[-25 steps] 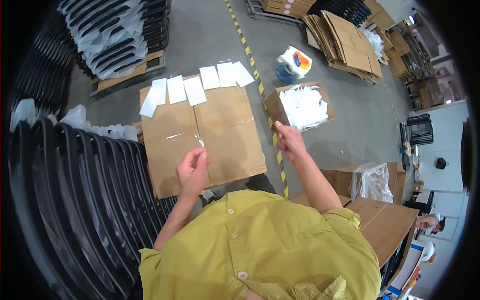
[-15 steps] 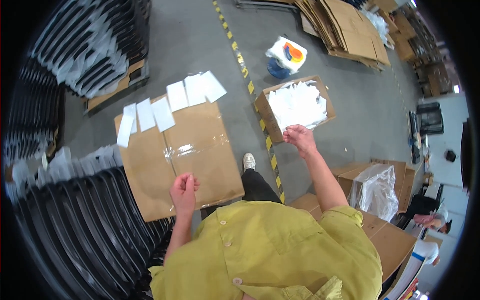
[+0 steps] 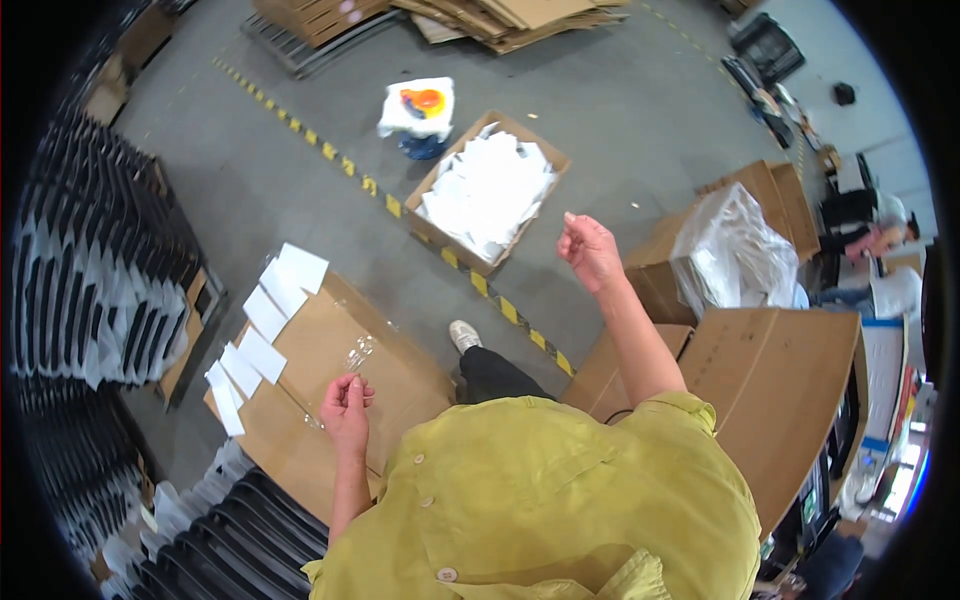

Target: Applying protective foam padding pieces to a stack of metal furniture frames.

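Observation:
My left hand is closed, its fingers curled and the thumb along them, over a large brown carton. Nothing shows in it. On the carton's far left edge lie several white rectangular sheets, some overlapping. My right hand is raised to the right of an open cardboard box, apart from it. Its fingers are bent in with no object visible in them. White paper pieces fill that box in a loose heap.
Black stacked chair-like frames with clear wrapping stand at left. A stool with white wrap and an orange item is beyond the box. Striped floor tape runs diagonally. Cartons and plastic film are at right; people are farther off.
My view has swung right, so the carton, paper box and stool appear farther left. My right hand, earlier at the box's near edge, is now clear of it to the right.

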